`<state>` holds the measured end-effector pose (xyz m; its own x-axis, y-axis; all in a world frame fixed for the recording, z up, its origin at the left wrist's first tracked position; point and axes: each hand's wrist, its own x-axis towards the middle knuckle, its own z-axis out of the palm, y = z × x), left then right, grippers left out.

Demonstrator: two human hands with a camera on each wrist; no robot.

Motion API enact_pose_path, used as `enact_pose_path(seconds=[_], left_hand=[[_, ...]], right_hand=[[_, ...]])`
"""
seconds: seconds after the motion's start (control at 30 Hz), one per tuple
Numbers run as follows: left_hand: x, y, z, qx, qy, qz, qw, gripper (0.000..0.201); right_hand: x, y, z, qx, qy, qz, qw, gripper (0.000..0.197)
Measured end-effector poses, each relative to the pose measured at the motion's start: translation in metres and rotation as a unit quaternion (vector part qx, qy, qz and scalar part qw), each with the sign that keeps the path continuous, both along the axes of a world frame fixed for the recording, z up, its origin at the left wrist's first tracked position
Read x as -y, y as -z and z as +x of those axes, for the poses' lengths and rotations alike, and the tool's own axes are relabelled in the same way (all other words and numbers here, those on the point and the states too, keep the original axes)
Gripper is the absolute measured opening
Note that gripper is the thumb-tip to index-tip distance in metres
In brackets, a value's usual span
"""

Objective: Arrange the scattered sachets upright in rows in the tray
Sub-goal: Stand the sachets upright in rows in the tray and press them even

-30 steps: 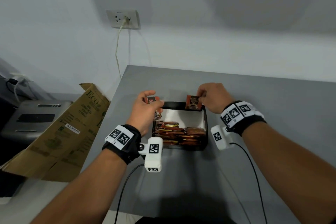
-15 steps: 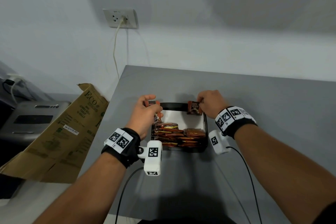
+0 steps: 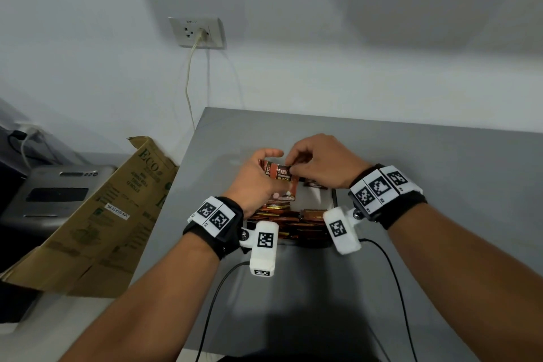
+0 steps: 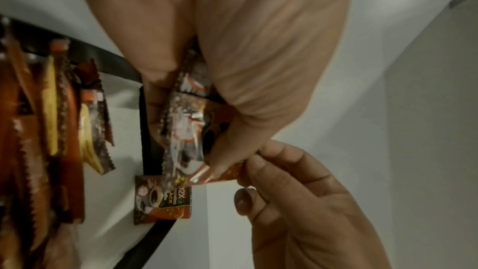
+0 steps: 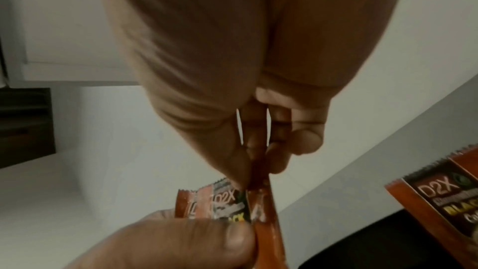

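Both hands meet above the far left corner of the black tray. My left hand grips a small stack of brown-orange sachets, also seen in the left wrist view as the stack. My right hand pinches the top edge of one sachet in that stack between thumb and fingers. Another sachet leans alone against the tray's far wall. Several sachets stand packed in rows at the tray's near end.
The tray sits on a grey table near its left edge. A folded cardboard box and a grey machine lie off the table to the left. Wrist camera cables trail toward me.
My right hand let go of the sachet at the tray's far right wall and moved left to the stack in my left hand. My left hand shifted slightly right, over the tray.
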<state>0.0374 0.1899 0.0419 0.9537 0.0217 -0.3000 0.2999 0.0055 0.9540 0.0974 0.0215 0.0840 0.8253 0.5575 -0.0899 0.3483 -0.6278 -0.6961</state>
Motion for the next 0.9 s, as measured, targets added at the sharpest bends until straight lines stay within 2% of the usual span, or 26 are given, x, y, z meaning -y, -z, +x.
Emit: enact_pose_path(seconds=[0.1,0.2,0.33,0.53,0.8,0.9], left_hand=[[-0.003,0.003,0.007,0.002,-0.034,0.021,0.999,0.066],[-0.015,0.008,0.010,-0.003,-0.093,0.060,0.994,0.050],[-0.030,0.020,0.006,-0.004,-0.135,0.084,0.987,0.044],[-0.043,0.028,0.001,-0.016,-0.144,0.077,0.987,0.042],[-0.046,0.031,-0.002,-0.022,-0.147,0.045,0.988,0.034],[-0.044,0.030,-0.002,-0.026,-0.147,0.030,0.988,0.035]], right_hand=[[-0.005,-0.003,0.007,0.035,0.021,-0.021,0.999,0.012],[-0.007,0.006,0.018,0.051,0.064,-0.060,0.995,0.013],[-0.013,0.031,0.031,0.041,0.054,-0.135,0.989,0.019],[-0.019,0.056,0.038,0.028,0.046,-0.199,0.978,0.022],[-0.021,0.063,0.045,0.034,0.063,-0.207,0.976,0.030],[-0.020,0.064,0.045,0.034,0.067,-0.210,0.975,0.027]])
